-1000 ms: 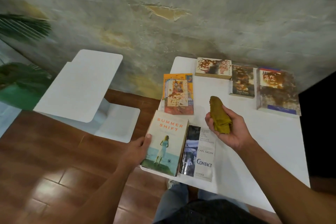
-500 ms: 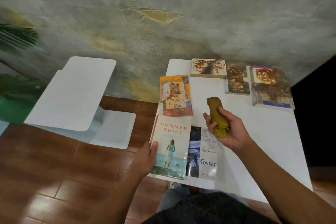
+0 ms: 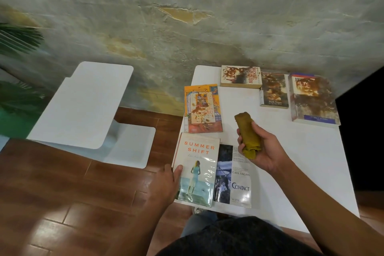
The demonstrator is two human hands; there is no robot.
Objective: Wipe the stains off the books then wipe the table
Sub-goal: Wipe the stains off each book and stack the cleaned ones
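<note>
Worktop (image 3: pixel 291 172): white, rigid and smooth, so a cloth likely glides over it; it carries six books; its bare middle shows no clear marks from here.
Big stained book (image 3: pixel 313 100): at 1 o'clock on the worktop, thickest of the lot and probably the heaviest; brown blotches cover most of its cover. Best steadied by pressing on a corner.
Orange book (image 3: pixel 202 108): at 10 o'clock, thin and likely light, spotted with brown; it may slide under a wipe unless held at its edge.
Summer Shift book (image 3: pixel 196 169): at 7 o'clock, at the worktop's left edge, glossy and looking clean; the cover seems slippery.
Contact book (image 3: pixel 232 176): just right of it, touching, also clean-looking.
Two far books (image 3: pixel 241 77): at 12 o'clock against the wall, both with dark smears.
Cloth (image 3: pixel 248 135): mustard, soft, rolled up; light and easily squeezed.
Right hand (image 3: pixel 261 151): fingers curled round the cloth, raised over the worktop's middle.
Left hand (image 3: pixel 166 185): thumb on the Summer Shift book's cover, fingers hidden beneath its left edge, apparently gripping it.
</note>
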